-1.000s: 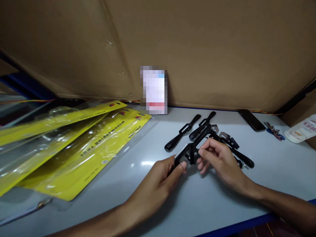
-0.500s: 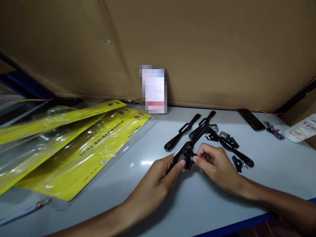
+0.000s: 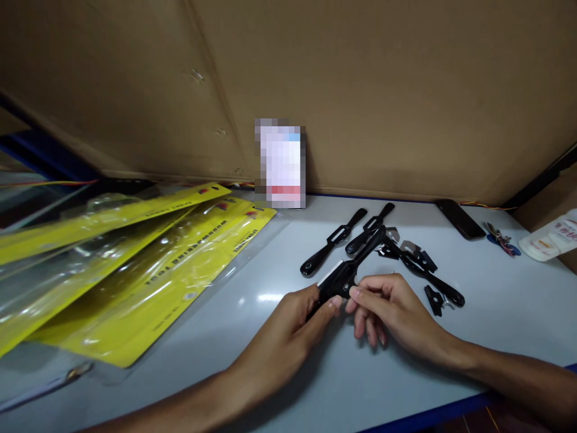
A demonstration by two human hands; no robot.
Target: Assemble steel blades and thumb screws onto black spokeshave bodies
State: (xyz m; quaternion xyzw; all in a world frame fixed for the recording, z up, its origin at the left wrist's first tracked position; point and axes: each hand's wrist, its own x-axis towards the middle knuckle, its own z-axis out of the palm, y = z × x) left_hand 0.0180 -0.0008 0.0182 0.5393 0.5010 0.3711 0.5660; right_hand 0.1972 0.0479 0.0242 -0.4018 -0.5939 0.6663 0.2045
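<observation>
A black spokeshave [image 3: 367, 248] is in my left hand [image 3: 293, 325], whose fingers are wrapped round its near part with the thumb on top. My right hand [image 3: 396, 313] pinches the edge of a small black cap plate [image 3: 346, 287], which lies over the spokeshave's middle. A bright blade edge [image 3: 331, 272] shows along the body's left side. The near handle is hidden by my left hand. Beyond my hands lie two more spokeshave bodies [image 3: 333, 242], and a third [image 3: 426, 273] rests to the right. Loose blades and caps [image 3: 419, 255] lie around it, with another cap [image 3: 433, 299] nearer.
Yellow cards in clear plastic packs [image 3: 193, 264] cover the left of the table [image 3: 252, 355]. A blurred upright panel [image 3: 283, 162] leans against the cardboard wall [image 3: 383, 90]. Back right are a dark phone [image 3: 460, 219], keys [image 3: 501, 240] and a white bottle [image 3: 550, 237].
The cap plate has gone from standing tilted up to lying flatter against the spokeshave body. My right hand has dropped slightly, and its lower fingers have uncurled downwards.
</observation>
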